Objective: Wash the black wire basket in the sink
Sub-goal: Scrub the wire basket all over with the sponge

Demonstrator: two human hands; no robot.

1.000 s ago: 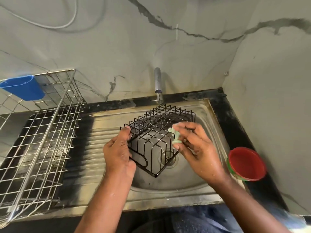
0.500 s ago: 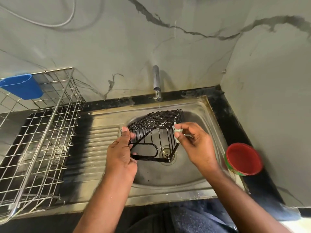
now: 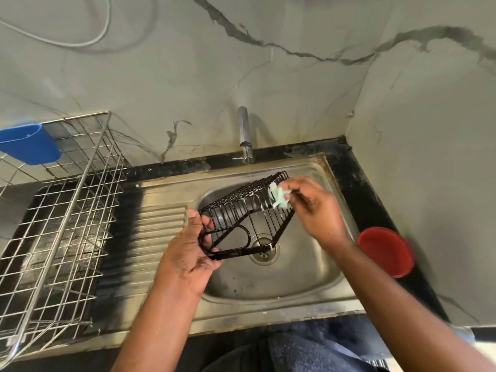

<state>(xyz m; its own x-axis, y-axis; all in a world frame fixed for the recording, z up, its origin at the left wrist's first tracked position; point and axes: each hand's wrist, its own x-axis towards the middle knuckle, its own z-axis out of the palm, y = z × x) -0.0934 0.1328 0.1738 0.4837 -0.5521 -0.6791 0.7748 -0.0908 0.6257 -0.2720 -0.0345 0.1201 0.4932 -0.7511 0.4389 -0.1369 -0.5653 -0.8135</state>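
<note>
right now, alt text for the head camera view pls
Over a steel sink, the left hand grips a black wire basket while the right hand rubs it with a pale green scrubber under a thinly running tap.

Both forearms bare — no sleeves; dark blue fabric w/ stripes (image 3: 308,353) below.

The left hand (image 3: 192,253) is curled round the basket (image 3: 243,210) at its near corner; a pale sponge (image 3: 279,196) is pinched in the right hand (image 3: 314,210), whose outline is blurred
</note>
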